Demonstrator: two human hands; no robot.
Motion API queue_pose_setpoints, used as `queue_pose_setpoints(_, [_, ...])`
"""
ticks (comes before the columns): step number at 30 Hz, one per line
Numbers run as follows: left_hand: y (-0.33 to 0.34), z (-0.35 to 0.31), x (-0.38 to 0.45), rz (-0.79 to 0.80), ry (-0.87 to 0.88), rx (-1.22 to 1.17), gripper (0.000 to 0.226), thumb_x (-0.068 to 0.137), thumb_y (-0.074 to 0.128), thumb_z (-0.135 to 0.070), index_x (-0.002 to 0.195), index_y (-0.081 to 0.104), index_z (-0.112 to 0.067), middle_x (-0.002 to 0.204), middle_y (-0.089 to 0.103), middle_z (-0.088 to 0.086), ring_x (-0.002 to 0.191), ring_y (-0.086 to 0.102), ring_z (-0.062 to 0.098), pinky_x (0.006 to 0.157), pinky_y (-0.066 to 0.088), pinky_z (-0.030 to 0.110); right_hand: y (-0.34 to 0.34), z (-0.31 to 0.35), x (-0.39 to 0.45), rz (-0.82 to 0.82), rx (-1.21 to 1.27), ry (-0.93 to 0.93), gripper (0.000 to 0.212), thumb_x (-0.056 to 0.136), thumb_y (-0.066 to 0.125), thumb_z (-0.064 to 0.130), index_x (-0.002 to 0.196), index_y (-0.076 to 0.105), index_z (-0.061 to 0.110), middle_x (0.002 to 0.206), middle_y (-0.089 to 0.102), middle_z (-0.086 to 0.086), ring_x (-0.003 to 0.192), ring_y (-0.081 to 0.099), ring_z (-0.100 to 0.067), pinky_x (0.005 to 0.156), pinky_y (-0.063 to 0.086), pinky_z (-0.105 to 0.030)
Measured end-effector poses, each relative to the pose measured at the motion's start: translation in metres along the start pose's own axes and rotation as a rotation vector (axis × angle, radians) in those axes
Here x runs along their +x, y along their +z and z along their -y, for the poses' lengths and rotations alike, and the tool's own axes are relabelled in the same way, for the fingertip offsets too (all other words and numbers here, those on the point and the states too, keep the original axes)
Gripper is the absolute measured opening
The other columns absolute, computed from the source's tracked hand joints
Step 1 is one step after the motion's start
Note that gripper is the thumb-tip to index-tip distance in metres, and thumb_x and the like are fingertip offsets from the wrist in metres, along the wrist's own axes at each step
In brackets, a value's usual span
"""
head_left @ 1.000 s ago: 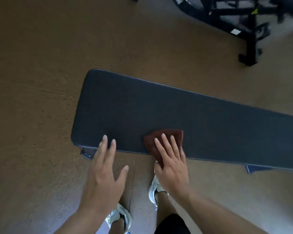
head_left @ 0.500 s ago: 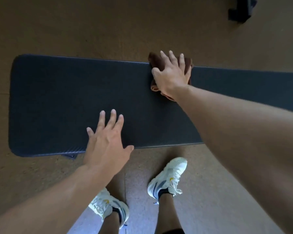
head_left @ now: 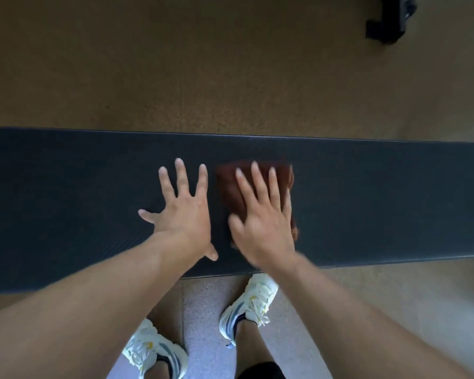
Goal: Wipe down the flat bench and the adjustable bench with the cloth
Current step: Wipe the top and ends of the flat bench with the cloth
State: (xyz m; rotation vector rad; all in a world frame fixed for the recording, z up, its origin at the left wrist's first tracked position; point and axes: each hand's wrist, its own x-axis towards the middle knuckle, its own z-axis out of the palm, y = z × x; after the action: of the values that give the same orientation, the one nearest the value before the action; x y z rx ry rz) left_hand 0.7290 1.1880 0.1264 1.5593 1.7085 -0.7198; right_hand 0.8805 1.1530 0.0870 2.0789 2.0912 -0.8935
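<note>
a person leans over the flat bench (head_left: 66,203), right hand (head_left: 260,214) pressing a brown cloth (head_left: 230,184) flat with straight fingers at mid-pad, nearer the front edge. the left hand (head_left: 182,212), fingers splayed and released, rests just beside it. white trainers (head_left: 246,305) stand below.

Flat bench (head_left: 367,203): both ends cut off by frame.
Cloth (head_left: 230,184): blurred, largely hidden under right hand (head_left: 260,222).
Black frame (head_left: 389,20): cut off, unidentifiable.
</note>
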Motion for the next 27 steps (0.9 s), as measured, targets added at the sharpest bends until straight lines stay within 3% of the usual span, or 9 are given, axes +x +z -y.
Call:
queue_pose_setpoints(5, [0.01, -0.008, -0.004, -0.046, -0.056, 0.052, 0.169, 0.053, 0.096, -0.055, 0.151, -0.039, -0.029, 0.158, -0.046, 0.01, 0.151, -0.032, 0.039, 0.111, 0.032, 0.074, -0.038, 0.001, 0.078, -0.014, 0.037, -0.035, 0.081, 0.097, 0.049, 0.044, 0.167, 0.009, 0.038, 0.177, -0.006, 0.008, 0.16, -0.022, -0.018, 0.128, -0.016, -0.052])
queue_pose_setpoints(8, [0.007, -0.007, -0.007, -0.021, -0.06, 0.051, 0.168, 0.053, 0.096, -0.053, 0.152, -0.038, -0.03, 0.156, -0.049, 0.008, 0.151, -0.034, 0.038, 0.111, 0.031, 0.074, -0.014, -0.021, 0.007, -0.091, -0.011, -0.047, 0.085, 0.089, 0.057, 0.038, 0.167, 0.022, 0.033, 0.177, 0.008, 0.004, 0.164, -0.007, -0.024, 0.131, 0.003, -0.056])
queue_pose_setpoints(12, [0.006, -0.014, -0.008, -0.029, -0.094, 0.067, 0.168, 0.052, 0.095, -0.055, 0.151, -0.039, -0.03, 0.155, -0.05, 0.008, 0.151, -0.033, 0.039, 0.11, 0.034, 0.074, 0.008, -0.073, -0.108, 0.014, -0.083, -0.069, 0.09, 0.076, 0.061, 0.038, 0.163, 0.037, 0.032, 0.175, 0.019, 0.004, 0.163, 0.014, -0.029, 0.122, 0.022, -0.061])
queue_pose_setpoints(16, [0.002, -0.019, -0.008, -0.021, -0.109, 0.064, 0.169, 0.05, 0.096, -0.054, 0.15, -0.038, -0.032, 0.156, -0.049, 0.007, 0.151, -0.033, 0.038, 0.108, 0.035, 0.075, -0.013, -0.086, -0.045, -0.004, -0.072, -0.143, 0.084, 0.08, 0.052, 0.04, 0.162, 0.036, 0.036, 0.174, 0.023, 0.005, 0.163, 0.013, -0.029, 0.126, 0.016, -0.063])
queue_pose_setpoints(19, [0.005, -0.016, -0.007, -0.039, -0.106, 0.056, 0.17, 0.049, 0.097, -0.052, 0.152, -0.036, -0.033, 0.157, -0.049, 0.004, 0.15, -0.035, 0.036, 0.108, 0.033, 0.076, -0.049, -0.067, 0.046, -0.081, -0.03, -0.084, 0.082, 0.088, 0.05, 0.043, 0.166, 0.025, 0.036, 0.176, 0.016, 0.003, 0.163, 0.0, -0.029, 0.129, 0.001, -0.062])
queue_pose_setpoints(22, [0.007, -0.015, -0.007, -0.025, -0.109, 0.06, 0.17, 0.049, 0.098, -0.053, 0.153, -0.035, -0.033, 0.157, -0.048, 0.004, 0.151, -0.034, 0.036, 0.108, 0.032, 0.077, -0.079, -0.052, 0.106, 0.046, 0.038, 0.025, 0.08, 0.096, 0.05, 0.041, 0.167, 0.013, 0.035, 0.177, 0.008, 0.004, 0.163, -0.011, -0.024, 0.128, -0.013, -0.058])
queue_pose_setpoints(24, [0.01, -0.013, -0.005, -0.037, -0.111, 0.07, 0.169, 0.05, 0.097, -0.053, 0.154, -0.035, -0.032, 0.157, -0.049, 0.005, 0.15, -0.035, 0.037, 0.109, 0.033, 0.076, -0.078, -0.055, 0.101, 0.014, 0.026, -0.004, 0.08, 0.097, 0.049, 0.038, 0.168, 0.012, 0.034, 0.177, 0.009, 0.003, 0.163, -0.01, -0.024, 0.129, -0.01, -0.057])
queue_pose_setpoints(27, [0.01, -0.013, -0.005, -0.04, -0.108, 0.099, 0.169, 0.051, 0.095, -0.056, 0.151, -0.039, -0.03, 0.155, -0.05, 0.009, 0.15, -0.033, 0.04, 0.109, 0.035, 0.074, -0.05, -0.079, 0.019, -0.078, -0.085, -0.085, 0.084, 0.09, 0.055, 0.035, 0.167, 0.022, 0.03, 0.176, 0.014, 0.0, 0.163, 0.001, -0.026, 0.131, 0.006, -0.056])
